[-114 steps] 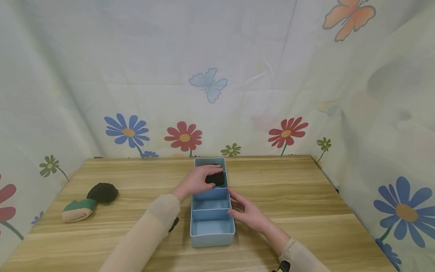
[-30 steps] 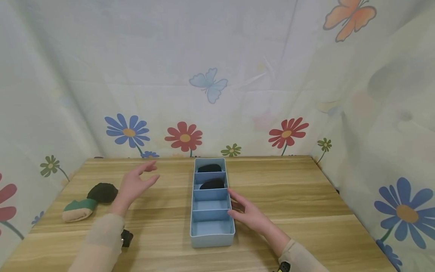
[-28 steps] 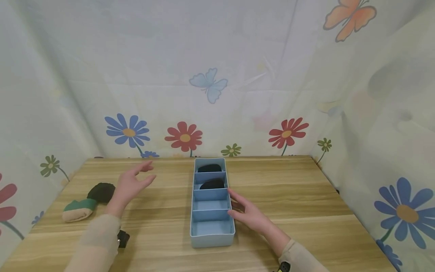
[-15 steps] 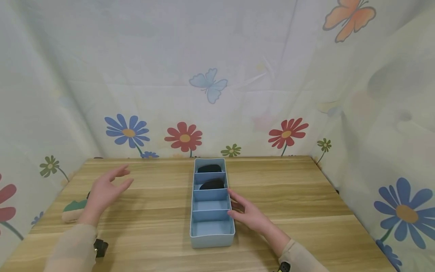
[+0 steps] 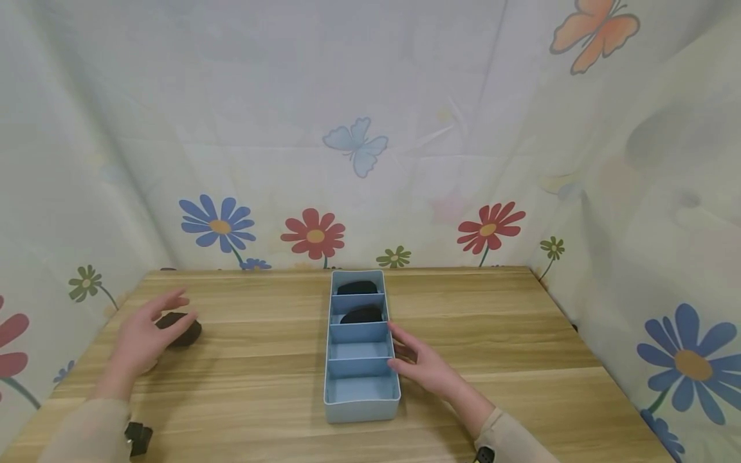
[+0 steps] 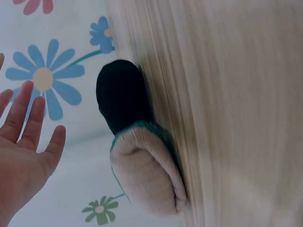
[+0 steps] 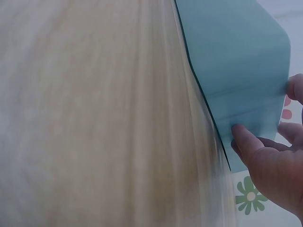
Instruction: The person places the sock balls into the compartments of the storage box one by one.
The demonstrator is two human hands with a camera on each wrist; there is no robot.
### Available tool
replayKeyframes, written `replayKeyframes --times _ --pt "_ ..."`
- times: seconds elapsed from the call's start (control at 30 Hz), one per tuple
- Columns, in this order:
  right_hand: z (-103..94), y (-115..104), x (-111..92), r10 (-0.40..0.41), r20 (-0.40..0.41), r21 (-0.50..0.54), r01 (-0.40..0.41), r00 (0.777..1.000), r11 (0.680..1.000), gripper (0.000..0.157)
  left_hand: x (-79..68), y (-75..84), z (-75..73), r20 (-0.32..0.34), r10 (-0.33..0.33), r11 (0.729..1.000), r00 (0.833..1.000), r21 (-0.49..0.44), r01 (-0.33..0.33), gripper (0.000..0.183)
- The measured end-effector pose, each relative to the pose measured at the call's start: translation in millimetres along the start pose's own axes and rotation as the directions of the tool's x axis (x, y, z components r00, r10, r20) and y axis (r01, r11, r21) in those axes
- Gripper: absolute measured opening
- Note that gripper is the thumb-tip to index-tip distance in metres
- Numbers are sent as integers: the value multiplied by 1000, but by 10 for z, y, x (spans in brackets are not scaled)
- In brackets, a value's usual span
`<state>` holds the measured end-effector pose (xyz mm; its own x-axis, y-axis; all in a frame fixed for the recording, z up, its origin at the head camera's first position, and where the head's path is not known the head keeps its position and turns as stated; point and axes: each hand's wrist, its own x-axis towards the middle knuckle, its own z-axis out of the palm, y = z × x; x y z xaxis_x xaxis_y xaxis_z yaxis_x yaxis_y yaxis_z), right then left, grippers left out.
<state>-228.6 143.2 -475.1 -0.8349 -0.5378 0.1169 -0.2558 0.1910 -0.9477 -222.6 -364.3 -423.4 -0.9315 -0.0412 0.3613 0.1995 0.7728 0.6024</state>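
My left hand point(image 5: 139, 337) hovers with fingers spread beside a black rolled sock bundle point(image 5: 184, 331) at the table's left, holding nothing. In the left wrist view, this hand is apart from the black bundle point(image 6: 123, 94) and a beige ribbed sock bundle point(image 6: 147, 175) with green edging. In the head view the beige bundle is mostly hidden behind the hand. My right hand point(image 5: 425, 366) rests against the right side of a light blue divided box point(image 5: 361, 411), its fingertips touching the outer wall point(image 7: 241, 71). Black sock bundles point(image 5: 357, 287) point(image 5: 363, 314) lie in the two far compartments.
The box stands in the middle of a wooden table point(image 5: 260, 386); its two near compartments show bare floors. A flowered cloth point(image 5: 405, 193) hangs behind the table and along both sides.
My left hand has moved away from the box, leftward to the sock bundles. A black bundle it touched earlier now lies in the box's second compartment. My right hand has stayed put.
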Motion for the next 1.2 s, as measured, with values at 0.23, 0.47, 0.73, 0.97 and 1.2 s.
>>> replayKeyframes --times 0.23,0.47,0.73,0.97,1.2 --pt "2 -7 4 10 -3 6 -10 1000 1000 71 -98 -152 -157 -10 37 999 999 19 -37 64" --pt "4 -9 2 -1 5 6 1 1000 1000 71 -181 -302 -299 10 -18 1000 1000 19 18 69" --pt "2 -16 -3 -21 12 9 21 1000 1000 70 -264 -483 -408 25 -23 1000 999 -15 23 73" --pt "0 -14 -2 -20 8 -2 20 1000 1000 69 -324 -645 -443 107 -63 998 992 -10 65 77" --pt "-5 -5 1 -15 12 7 15 1000 1000 69 -309 -761 -439 198 -93 995 976 -21 100 80"
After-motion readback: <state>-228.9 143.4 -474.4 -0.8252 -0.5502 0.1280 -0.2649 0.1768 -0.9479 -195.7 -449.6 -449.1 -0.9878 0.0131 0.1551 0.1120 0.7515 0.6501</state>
